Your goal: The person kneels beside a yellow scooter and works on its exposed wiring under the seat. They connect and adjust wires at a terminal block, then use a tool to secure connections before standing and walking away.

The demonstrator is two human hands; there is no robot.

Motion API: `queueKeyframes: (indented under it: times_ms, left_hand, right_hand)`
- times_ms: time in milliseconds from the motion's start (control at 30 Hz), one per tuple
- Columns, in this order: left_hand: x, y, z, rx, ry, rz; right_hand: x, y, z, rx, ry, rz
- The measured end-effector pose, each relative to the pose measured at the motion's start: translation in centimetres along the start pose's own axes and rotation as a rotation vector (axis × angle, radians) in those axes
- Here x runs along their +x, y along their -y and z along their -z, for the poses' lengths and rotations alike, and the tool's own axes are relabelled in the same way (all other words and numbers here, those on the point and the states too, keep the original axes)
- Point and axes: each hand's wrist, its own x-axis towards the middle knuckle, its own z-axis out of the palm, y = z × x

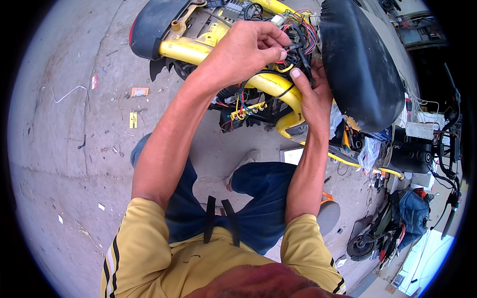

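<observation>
A yellow tubular frame (186, 50) of a scooter-like vehicle stands in front of me, its wiring exposed. Over the bundle of coloured wires (309, 37), my left hand (248, 49) is closed, thumb and fingers pinched on a thin wire among black and red leads. My right hand (317, 94) is closed around the dark, wrapped part of the same bundle, with its thumb on the near side and its fingers partly hidden behind. Below the frame tube hangs a yellow terminal strip (248, 110) with wires attached. Just right of my hands is a black padded seat (365, 64).
At the frame's left end sits a dark rear fender (156, 27). Small scraps, a yellow card (133, 120) and a bent wire (69, 93) lie on the concrete floor. Another two-wheeler (367, 243) is at the right. Tools and plastic bags (368, 154) lie beyond the seat.
</observation>
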Motion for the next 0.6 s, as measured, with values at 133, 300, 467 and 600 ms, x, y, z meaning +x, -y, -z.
queueKeyframes:
  times_ms: [133, 300, 467, 600]
  left_hand:
    - [0.1, -0.5, -0.3, 0.112, 0.038, 0.006]
    - [0.4, -0.6, -1.7, 0.235, 0.021, 0.02]
    - [1.1, 1.1, 0.0, 0.261, -0.004, 0.132]
    - [1.8, 1.0, 1.5, 0.279, 0.065, 0.15]
  right_hand:
    - [-0.4, -0.3, -0.2, -0.017, -0.073, 0.047]
    - [-1.0, 0.8, 0.3, -0.006, -0.088, -0.039]
    - [0.3, -2.3, 0.3, -0.548, -0.004, -0.092]
    - [0.2, -1.9, -0.3, -0.589, -0.181, 0.279]
